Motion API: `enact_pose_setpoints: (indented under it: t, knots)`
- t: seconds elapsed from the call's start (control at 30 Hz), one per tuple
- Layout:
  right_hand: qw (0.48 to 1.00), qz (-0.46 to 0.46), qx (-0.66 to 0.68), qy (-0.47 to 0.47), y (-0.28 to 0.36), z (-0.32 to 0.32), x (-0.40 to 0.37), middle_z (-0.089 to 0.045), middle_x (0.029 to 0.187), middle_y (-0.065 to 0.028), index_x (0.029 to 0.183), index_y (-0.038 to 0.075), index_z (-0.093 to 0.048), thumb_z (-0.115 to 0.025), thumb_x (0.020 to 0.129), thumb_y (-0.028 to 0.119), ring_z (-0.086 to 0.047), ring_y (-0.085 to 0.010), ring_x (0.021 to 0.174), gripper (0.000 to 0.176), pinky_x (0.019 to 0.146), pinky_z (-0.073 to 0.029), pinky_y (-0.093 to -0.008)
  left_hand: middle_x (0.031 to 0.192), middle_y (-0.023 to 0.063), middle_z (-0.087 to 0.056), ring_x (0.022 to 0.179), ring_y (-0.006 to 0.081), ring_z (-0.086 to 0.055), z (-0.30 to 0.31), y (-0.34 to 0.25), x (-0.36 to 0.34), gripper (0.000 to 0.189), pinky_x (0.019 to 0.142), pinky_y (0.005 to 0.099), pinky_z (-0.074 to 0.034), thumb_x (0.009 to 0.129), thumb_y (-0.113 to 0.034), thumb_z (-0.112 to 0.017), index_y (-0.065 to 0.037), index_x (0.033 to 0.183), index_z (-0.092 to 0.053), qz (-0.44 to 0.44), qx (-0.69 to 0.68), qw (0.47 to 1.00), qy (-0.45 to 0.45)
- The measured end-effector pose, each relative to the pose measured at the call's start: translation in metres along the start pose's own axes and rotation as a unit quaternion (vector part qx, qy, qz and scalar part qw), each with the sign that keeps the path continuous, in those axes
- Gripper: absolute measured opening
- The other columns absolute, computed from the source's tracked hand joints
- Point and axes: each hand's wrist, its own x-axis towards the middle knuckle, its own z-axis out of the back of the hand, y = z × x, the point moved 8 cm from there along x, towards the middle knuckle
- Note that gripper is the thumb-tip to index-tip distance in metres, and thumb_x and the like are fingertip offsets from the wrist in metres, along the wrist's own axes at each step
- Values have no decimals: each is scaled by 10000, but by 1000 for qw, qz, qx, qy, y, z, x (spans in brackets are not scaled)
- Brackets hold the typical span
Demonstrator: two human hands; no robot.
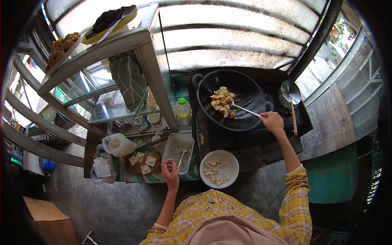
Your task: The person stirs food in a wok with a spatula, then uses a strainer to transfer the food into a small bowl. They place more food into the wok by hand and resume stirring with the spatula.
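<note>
My right hand [272, 122] grips the end of a long metal utensil [247, 110], whose far end rests among browned folded dumplings [222, 100] in a large black wok [251, 87]. Beside a clear plastic tub [188, 163] of filling is my left hand [169, 171], its fingers curled; whether anything is in them is hidden. A gold-coloured spoon [181, 159] stands in the tub, close to those fingers. Pale uncooked dumplings [216, 171] lie in a white bowl [233, 169] below the wok. Square wrappers with filling [150, 161] sit on a wooden board [132, 166] at the left.
Right of the wok, a strainer [290, 92] with a wooden handle lies over the stove. A green-capped bottle [183, 110] stands left of the wok. The glass cabinet [143, 41] carries a yellow tray [132, 15] and a plate of fried food [61, 51]. Plastic bags [118, 145] sit near the board.
</note>
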Motion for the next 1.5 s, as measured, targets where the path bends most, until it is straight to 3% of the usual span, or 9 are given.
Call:
enact_pose_setpoints:
  t: [0.17,0.27,0.4,0.57,0.7,0.83,1.0,1.2,1.5]
  knots:
    - [995,24,-46,-81,-6,49,-5,-672,782,-88,931,198,-705,-655,755,302,-648,-276,776,210,707,-511,-386,879,33,-483,689,71,-489,2,-1,1,108,639,227,-447,895,-49,-488,-6,994,-477,-4,0,1000,-6]
    - [993,-41,-113,-1,-12,85,-17,-678,785,-73,926,196,-707,-664,743,288,-653,-260,781,209,718,-511,-380,881,40,-490,676,93,-498,3,2,1,105,621,238,-444,881,-59,-497,-10,974,-501,-3,-12,1000,-17]
    - [984,-38,-113,135,-24,55,-10,-680,835,-78,931,197,-706,-659,741,304,-654,-259,814,223,749,-507,-376,882,46,-492,666,106,-506,2,9,-1,106,612,244,-437,873,-66,-504,-13,964,-514,-4,-12,1000,-14]
    - [998,-12,-13,64,2,0,7,-674,835,-100,935,203,-704,-651,751,316,-648,-283,816,222,748,-507,-383,882,48,-490,659,103,-508,-1,-2,1,106,602,241,-437,873,-71,-505,-12,961,-515,-7,-4,1000,-13]
    - [999,-4,-47,-15,21,25,5,-670,840,-112,932,202,-703,-648,757,318,-644,-301,813,217,738,-508,-396,884,47,-492,657,100,-509,2,-1,4,107,594,238,-436,875,-72,-506,-10,962,-515,-6,-14,1000,-18]
    - [992,-15,-100,-71,-10,60,9,-673,837,-98,918,198,-706,-646,762,310,-647,-299,803,202,721,-509,-402,887,39,-490,667,92,-499,7,2,3,103,608,238,-442,882,-64,-500,-13,972,-504,-5,-15,1000,-24]
    - [994,-34,-94,-44,-47,40,17,-675,853,-94,921,183,-706,-659,755,306,-648,-288,811,212,734,-508,-392,910,32,-482,694,75,-483,11,3,-2,95,632,230,-451,901,-50,-479,-17,990,-480,0,-2,1000,-20]
    - [999,-26,-14,-15,-21,-8,19,-675,837,-98,956,196,-699,-660,758,333,-647,-280,809,244,736,-508,-369,915,32,-482,703,76,-482,15,0,-5,106,638,229,-445,903,-55,-479,-19,1002,-476,7,-8,1000,-18]
    - [991,17,-92,-92,-20,61,10,-678,822,-80,948,214,-702,-664,752,349,-651,-264,789,241,718,-507,-364,868,43,-495,653,105,-511,17,2,1,100,597,244,-430,872,-59,-501,-14,961,-508,1,-25,999,-36]
